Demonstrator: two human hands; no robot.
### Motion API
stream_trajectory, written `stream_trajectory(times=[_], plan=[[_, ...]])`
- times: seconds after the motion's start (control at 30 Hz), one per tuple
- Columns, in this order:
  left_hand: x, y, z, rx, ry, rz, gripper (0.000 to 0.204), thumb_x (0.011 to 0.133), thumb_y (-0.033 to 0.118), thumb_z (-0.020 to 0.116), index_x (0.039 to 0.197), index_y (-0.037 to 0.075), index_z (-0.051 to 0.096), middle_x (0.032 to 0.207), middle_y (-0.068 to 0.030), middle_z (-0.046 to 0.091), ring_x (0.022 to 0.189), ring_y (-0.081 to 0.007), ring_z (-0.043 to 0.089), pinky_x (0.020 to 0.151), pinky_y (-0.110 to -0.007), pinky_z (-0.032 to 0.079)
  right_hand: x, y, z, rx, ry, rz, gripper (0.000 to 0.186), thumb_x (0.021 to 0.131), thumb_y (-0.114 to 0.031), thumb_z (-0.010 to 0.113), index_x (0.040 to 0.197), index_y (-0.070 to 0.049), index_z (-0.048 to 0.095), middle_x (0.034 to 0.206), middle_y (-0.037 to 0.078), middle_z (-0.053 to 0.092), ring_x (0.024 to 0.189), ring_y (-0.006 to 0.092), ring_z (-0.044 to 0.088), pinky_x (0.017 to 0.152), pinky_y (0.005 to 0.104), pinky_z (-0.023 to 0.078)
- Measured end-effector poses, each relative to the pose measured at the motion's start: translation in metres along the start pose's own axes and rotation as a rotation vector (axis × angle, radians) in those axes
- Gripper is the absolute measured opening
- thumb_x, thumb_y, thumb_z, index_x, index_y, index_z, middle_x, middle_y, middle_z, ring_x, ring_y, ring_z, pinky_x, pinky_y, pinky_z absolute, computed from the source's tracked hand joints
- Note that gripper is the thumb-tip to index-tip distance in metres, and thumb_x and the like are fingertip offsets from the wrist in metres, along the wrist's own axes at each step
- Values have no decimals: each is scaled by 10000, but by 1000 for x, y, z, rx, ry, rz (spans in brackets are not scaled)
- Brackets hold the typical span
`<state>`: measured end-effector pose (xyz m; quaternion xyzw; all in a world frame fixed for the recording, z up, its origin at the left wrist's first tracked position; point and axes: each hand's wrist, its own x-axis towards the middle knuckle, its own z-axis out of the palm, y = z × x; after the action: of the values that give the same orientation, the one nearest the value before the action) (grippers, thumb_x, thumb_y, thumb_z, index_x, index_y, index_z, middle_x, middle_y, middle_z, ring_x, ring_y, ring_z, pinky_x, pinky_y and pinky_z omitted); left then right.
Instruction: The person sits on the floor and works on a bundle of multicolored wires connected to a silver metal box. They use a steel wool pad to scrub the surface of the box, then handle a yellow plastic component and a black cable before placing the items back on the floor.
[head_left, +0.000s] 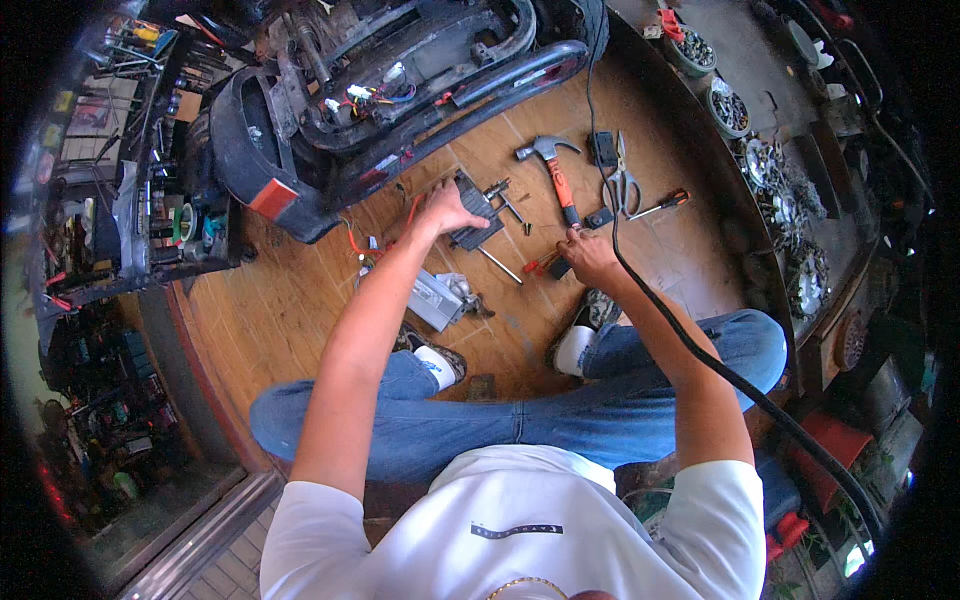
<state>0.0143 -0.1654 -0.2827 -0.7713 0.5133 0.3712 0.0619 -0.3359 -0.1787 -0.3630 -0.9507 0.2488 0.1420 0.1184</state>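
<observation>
My left hand (447, 208) is closed around a dark, finned metal block (476, 222) above the wooden floor, thumb across its near side. My right hand (592, 257) is at the lower end of a claw hammer (558, 182) with an orange and black handle. Its fingers are bent together; whatever they hold is too small to make out. Close beside these fingers are a small black block (558, 268) and a red-handled tool (534, 267). A thin metal rod (502, 267) slants below the finned block. Nearer to me lies a silver metal box (436, 302).
Scissors (624, 185), a screwdriver (662, 205) and a black adapter (603, 149) lie to the right. A black cable (690, 345) crosses over my right arm. A dark scooter body (400, 90) stands at the far side, a tool rack (130, 180) at left, parts bowls (728, 108) at right.
</observation>
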Motion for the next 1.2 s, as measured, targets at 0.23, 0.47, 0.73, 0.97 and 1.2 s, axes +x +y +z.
stream_trajectory(times=[0.23,0.47,0.73,0.97,1.2], plan=[[37,-34,-2,-181,-161,205,1111,567,452,982,1398,-98,491,1402,-268,586,1321,-357,560,1124,-392,436,-2,-4,15,45,44,-71,330,845,-216,669,1149,-104,609,1079,125,652,1029,333,663,826,438,579],[52,-47,9,-151,-168,246,1059,579,438,981,1371,-78,505,1345,-244,618,1265,-339,591,1091,-388,456,-2,-27,-42,211,-203,30,567,829,-180,662,1366,-79,512,1059,157,704,958,360,705,795,464,567],[-20,-18,-7,-27,104,302,1195,637,675,867,1452,-92,447,1463,-335,493,1403,-458,435,1166,-491,387,21,-64,-77,866,-519,177,389,790,-257,814,1097,-34,728,831,86,716,811,184,663,753,350,535],[-143,-29,-52,-359,-187,597,670,927,521,717,1353,15,612,1261,-223,679,1181,-357,641,1041,-440,502,52,-109,-167,1747,-418,234,513,970,-238,732,1370,40,569,1290,133,648,958,198,703,813,341,594],[-230,-135,-111,-422,150,511,414,911,355,772,1095,-12,720,878,-148,742,822,-220,722,717,-373,569,86,-173,-232,1818,-430,-120,413,1008,-259,672,1291,30,587,1099,138,717,911,230,714,822,371,592]])
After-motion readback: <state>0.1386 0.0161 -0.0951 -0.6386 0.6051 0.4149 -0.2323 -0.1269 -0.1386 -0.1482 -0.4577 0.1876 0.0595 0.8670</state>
